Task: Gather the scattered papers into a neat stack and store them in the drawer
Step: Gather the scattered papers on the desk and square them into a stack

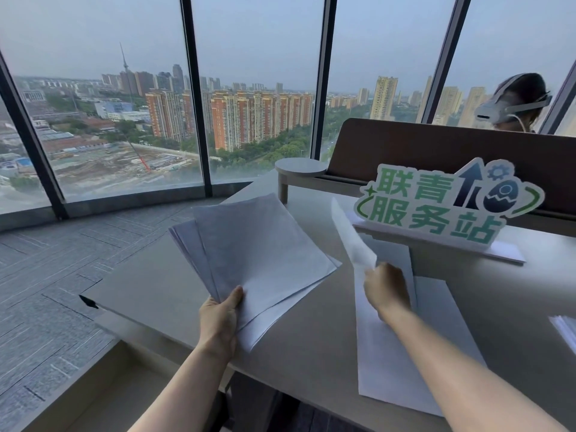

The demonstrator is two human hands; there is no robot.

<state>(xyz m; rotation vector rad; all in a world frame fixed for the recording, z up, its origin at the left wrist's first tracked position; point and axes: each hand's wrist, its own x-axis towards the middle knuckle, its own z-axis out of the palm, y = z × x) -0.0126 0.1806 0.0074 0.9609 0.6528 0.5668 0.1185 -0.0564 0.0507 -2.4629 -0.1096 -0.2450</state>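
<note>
My left hand [219, 319] grips a fanned bunch of several white sheets [258, 257] by its near corner, held above the grey desk [156, 288]. My right hand [386, 288] pinches a single sheet [352, 235] by its lower edge, and the sheet stands up on edge above the desk. Under my right forearm, more white sheets [405, 363] lie flat on the desk near its front edge. An open drawer [103, 385] shows at the lower left, below the desk's edge; its inside looks bare.
A green and white cut-out sign [442, 204] stands on a white base at the back right of the desk. More paper [565, 332] lies at the far right edge. A small round shelf [300, 168] and a brown partition [436, 151] stand behind, with a person beyond it.
</note>
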